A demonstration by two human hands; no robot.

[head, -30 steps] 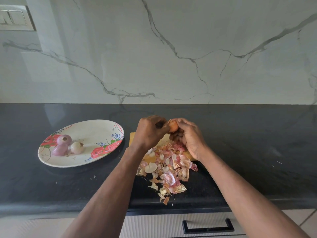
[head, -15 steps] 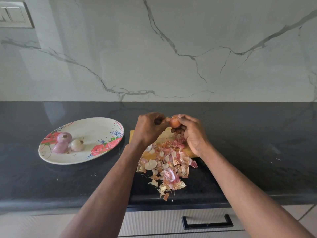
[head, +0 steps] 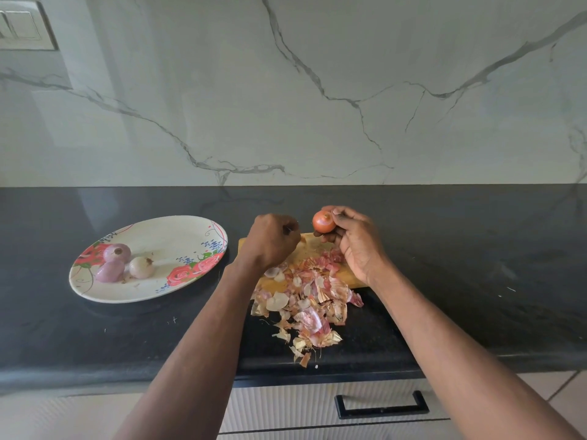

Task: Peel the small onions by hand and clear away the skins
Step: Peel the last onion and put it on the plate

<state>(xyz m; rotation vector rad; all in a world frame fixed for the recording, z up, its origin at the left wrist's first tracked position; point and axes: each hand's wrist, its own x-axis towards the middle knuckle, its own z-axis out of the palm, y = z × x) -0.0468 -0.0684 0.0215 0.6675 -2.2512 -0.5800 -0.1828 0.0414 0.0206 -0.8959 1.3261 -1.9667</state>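
My right hand pinches a small orange-skinned onion above the far edge of a wooden cutting board. A short way left of the onion, my left hand has its fingers curled; a thin dark sliver shows at the fingertips, too small to identify. A heap of pink and tan onion skins covers the board and spills onto the black counter toward me. Three peeled onions lie on the left side of a floral oval plate.
The black stone counter runs wall to wall, with a marble backsplash behind. Its front edge lies just below the skins. A drawer with a black handle sits under the counter. A wall switch is at the top left.
My left hand has pulled away from the onion to the left, so the two hands are now apart. The onion stays in my right hand, now more exposed.
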